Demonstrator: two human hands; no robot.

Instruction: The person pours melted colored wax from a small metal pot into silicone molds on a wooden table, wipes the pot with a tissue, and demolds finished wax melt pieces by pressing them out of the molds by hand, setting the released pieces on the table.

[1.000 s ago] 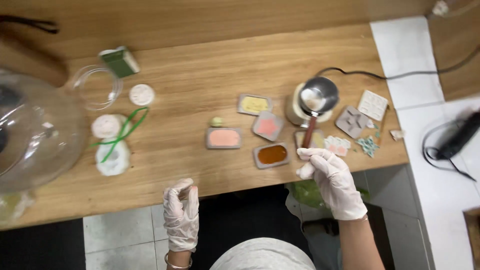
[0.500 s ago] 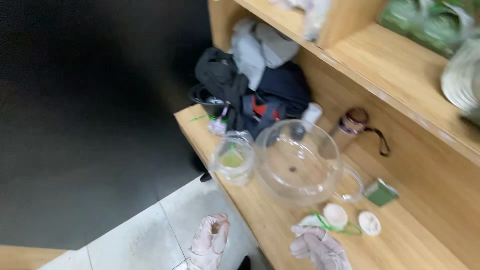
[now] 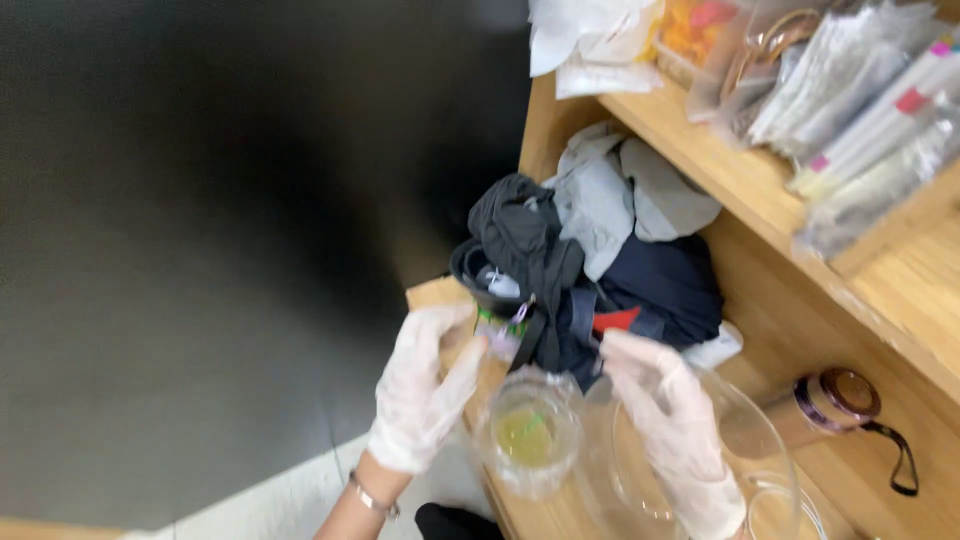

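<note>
A wooden tabletop point(image 3: 790, 330) runs along the right, with a wooden shelf point(image 3: 700, 130) above it holding clear plastic packets point(image 3: 860, 110). At the tabletop's far end, against its back edge, lies a heap of dark and grey clothing point(image 3: 600, 270). Nearer the camera sits a large clear glass bowl point(image 3: 720, 450), and just beside it, at the front edge, a smaller clear cup point(image 3: 528, 435) with yellow-green contents. A brown lidded jar point(image 3: 835, 400) with a dark strap lies toward the back edge. The gloved right hand point(image 3: 670, 430) rests over the bowl's rim with fingers spread, holding nothing. The gloved left hand point(image 3: 425, 395) hovers off the front edge, just beside the cup, fingers loosely apart; its fingertips are near a small green and purple item point(image 3: 498, 330) at the clothing heap's edge, but blur hides whether they touch it.
</note>
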